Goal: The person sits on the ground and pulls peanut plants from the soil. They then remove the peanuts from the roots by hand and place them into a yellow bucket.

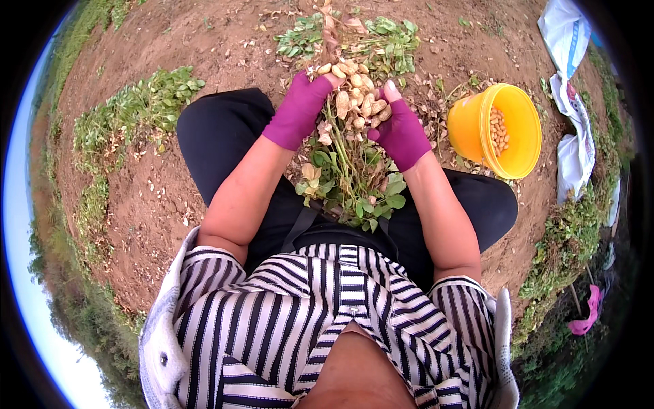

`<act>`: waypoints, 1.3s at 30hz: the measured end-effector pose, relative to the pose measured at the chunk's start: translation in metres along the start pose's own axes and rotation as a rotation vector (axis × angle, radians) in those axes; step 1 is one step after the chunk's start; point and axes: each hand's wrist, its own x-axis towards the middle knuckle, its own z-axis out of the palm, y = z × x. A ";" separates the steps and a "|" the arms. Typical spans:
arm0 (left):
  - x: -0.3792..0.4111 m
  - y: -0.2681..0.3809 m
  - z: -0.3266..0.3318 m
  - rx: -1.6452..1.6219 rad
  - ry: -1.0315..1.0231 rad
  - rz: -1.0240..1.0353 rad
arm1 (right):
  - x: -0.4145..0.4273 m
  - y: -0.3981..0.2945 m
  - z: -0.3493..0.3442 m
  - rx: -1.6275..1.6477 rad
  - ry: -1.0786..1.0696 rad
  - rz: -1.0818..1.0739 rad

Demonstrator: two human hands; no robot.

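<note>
A cluster of pale peanut pods (356,94) hangs on a pulled-up peanut plant (342,168) whose leafy end lies towards me between my legs. My left hand (306,105), in a purple fingerless glove, grips the plant at the left of the cluster, thumb on the pods. Gloved the same way, my right hand (403,128) cups several pods from the right with its thumb raised. Its fingers are partly hidden behind the pods. To the right of that hand, a yellow plastic bucket (462,125) leans with its mouth towards the right, with loose peanuts (498,130) inside.
More peanut plants (391,43) lie on the brown soil just beyond my hands. A leafy heap (135,99) spreads at the left. White woven sacks (575,138) lie past the bucket, and a pink cloth or bag (587,312) is at the lower right.
</note>
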 end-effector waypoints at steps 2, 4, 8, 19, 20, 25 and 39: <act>-0.005 0.005 0.005 0.014 0.026 0.006 | -0.009 -0.007 0.006 -0.164 -0.047 -0.040; -0.008 0.008 0.009 0.009 0.052 -0.013 | -0.013 -0.010 0.011 -0.326 -0.013 -0.083; -0.002 0.004 -0.001 -0.049 -0.044 -0.067 | -0.013 -0.016 0.004 -0.340 -0.066 -0.037; -0.004 0.009 0.001 0.049 -0.049 -0.086 | -0.013 -0.011 0.009 -0.465 -0.039 -0.140; -0.006 0.011 0.003 0.065 -0.037 -0.080 | -0.013 -0.012 0.008 -0.465 -0.033 -0.136; -0.006 0.010 0.002 0.058 -0.054 -0.058 | -0.018 -0.017 0.013 -0.437 -0.018 -0.122; -0.007 0.007 -0.007 0.022 0.083 -0.008 | -0.003 -0.065 -0.040 -1.151 0.713 -0.869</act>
